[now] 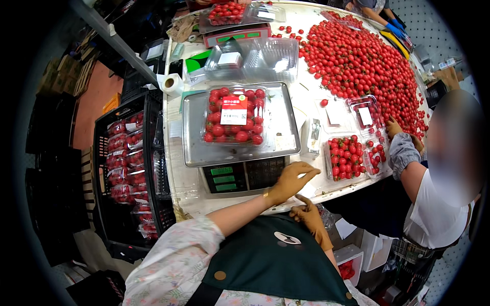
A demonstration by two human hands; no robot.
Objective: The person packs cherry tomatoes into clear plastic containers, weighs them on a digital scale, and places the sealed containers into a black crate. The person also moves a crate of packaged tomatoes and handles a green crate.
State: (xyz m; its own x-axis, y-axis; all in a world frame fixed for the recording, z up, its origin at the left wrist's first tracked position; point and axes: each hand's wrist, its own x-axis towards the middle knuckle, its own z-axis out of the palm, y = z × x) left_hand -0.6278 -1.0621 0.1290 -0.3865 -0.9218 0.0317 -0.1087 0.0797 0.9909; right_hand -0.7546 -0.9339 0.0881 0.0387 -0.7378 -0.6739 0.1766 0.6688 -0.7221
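My left hand (293, 181), in a tan glove, hovers by the keypad of a digital scale (226, 179). Its thumb and forefinger tips are close together; whether something thin is between them is unclear. My right hand (309, 217), gloved alike, is at the table's front edge with the forefinger extended and nothing visible in it. On the scale's metal pan (195, 149) sits a closed clear plastic clamshell (233, 132) of cherry tomatoes, bearing a red and white label (234, 111). An open clamshell full of cherry tomatoes (345, 158) stands to the right of my left hand.
A large heap of cherry tomatoes (367, 61) covers the far right. Stacked clear lids and trays (271, 57) lie behind the scale, near a label roll (172, 85). Left, a black crate (100, 153) holds packed clamshells. A co-worker's gloved hand (393, 128) touches the heap's edge.
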